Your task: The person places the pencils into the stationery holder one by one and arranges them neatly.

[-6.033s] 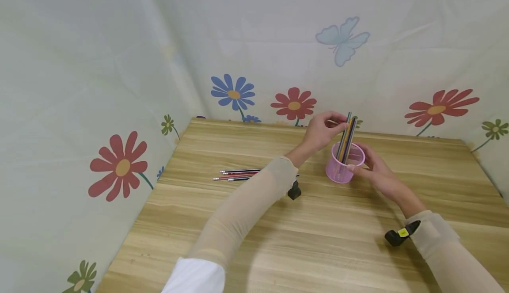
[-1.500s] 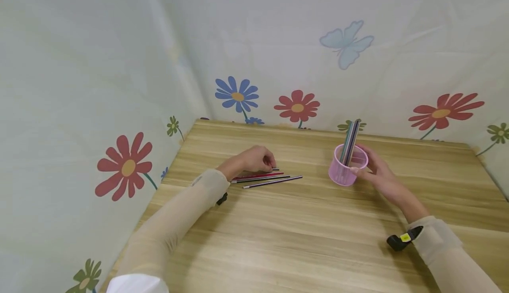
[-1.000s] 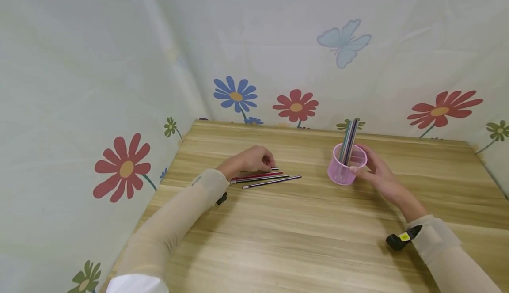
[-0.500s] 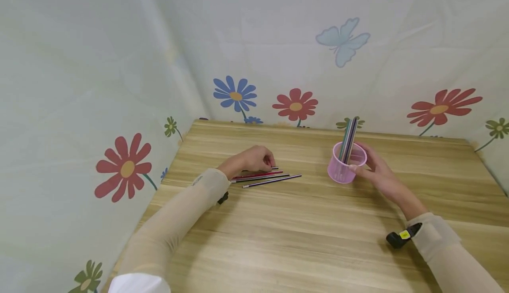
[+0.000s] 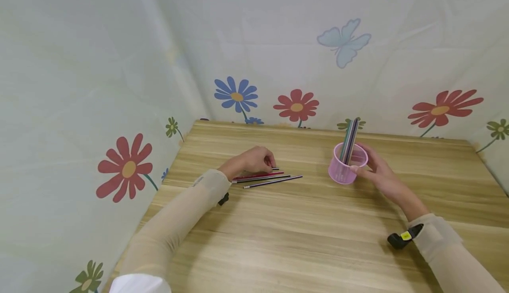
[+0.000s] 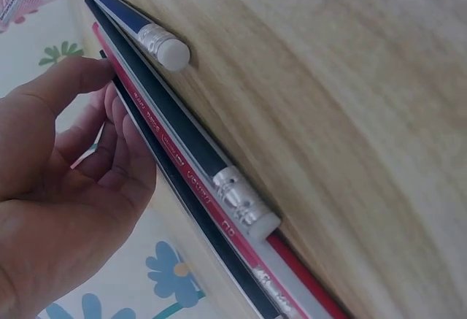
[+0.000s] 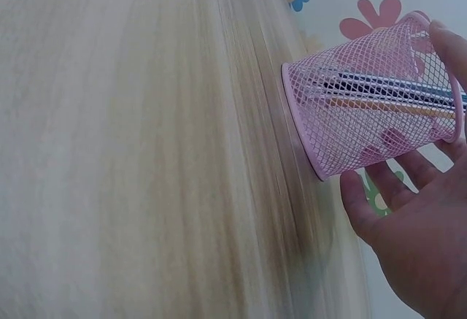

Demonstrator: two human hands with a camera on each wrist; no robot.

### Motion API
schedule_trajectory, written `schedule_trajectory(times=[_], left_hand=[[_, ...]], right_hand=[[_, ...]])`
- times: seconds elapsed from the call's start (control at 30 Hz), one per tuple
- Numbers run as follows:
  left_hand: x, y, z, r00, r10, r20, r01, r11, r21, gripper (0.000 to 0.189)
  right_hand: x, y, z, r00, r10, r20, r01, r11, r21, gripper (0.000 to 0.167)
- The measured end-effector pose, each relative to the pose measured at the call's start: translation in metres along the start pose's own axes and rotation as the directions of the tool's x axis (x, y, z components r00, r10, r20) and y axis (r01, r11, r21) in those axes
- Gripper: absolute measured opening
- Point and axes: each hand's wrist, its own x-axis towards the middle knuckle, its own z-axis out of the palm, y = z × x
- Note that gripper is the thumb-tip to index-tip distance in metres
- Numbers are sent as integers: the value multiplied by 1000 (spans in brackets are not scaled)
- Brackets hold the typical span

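Note:
My left hand point(image 5: 256, 158) bends over a loose row of pencils on the table, thumb and fingertips pinching the far end of a black pencil point(image 6: 186, 195). Beside that one lie a red pencil point(image 6: 164, 140) and another dark pencil point(image 6: 179, 125). A blue pencil point(image 5: 272, 182) with a white eraser rests slightly apart, nearer the front. On the right, my right hand point(image 5: 379, 176) holds a pink mesh pencil cup point(image 5: 338, 173) upright, fingers behind its side and thumb at the rim. Several pencils point(image 5: 350, 140) lean in the cup.
The wood-grain table point(image 5: 278, 240) backs onto a pale curtain point(image 5: 278, 28) printed with flowers and a butterfly. Another curtain side borders the table's left edge. A small black device point(image 5: 399, 239) sits at my right wrist.
Six seconds ago my left hand was at pencils in the cup; it has since moved left to those on the table. Over the last 1.5 seconds both hands stay almost still.

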Motion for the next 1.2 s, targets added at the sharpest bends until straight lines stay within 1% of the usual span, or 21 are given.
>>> schedule_trajectory(times=[0.13, 0.23, 0.37, 0.6, 0.7, 0.93, 1.07, 1.2], left_hand=[[0, -2, 0, 1000, 13, 6, -13, 1000, -18, 5], [-1, -3, -1, 1000, 7, -4, -7, 1000, -17, 5], [-1, -3, -2, 1000, -1, -9, 1, 1000, -8, 5], [0, -3, -3, 1000, -1, 10, 2, 1000, -25, 5], [1, -4, -3, 1000, 12, 15, -12, 1000, -18, 5], [4, -5, -7, 998, 69, 11, -69, 997, 16, 6], [3, -4, -8, 997, 79, 18, -79, 997, 11, 6], [2, -3, -10, 996, 89, 0, -89, 996, 23, 8]], right_hand=[[0, 1, 1, 1000, 4, 1, -4, 1000, 12, 75], [2, 0, 1, 1000, -11, 3, 11, 1000, 13, 76], [2, 0, 2, 1000, -10, -3, 10, 1000, 6, 75], [2, -1, 2, 1000, -8, -5, 8, 1000, 0, 75], [1, -1, 1, 1000, -1, -15, 1, 1000, 3, 74], [1, 0, 1, 1000, -5, -21, 5, 1000, 4, 75], [0, 2, 1, 1000, 17, -22, -16, 1000, 17, 74], [1, 3, 3, 1000, 15, -19, -14, 1000, 24, 74]])
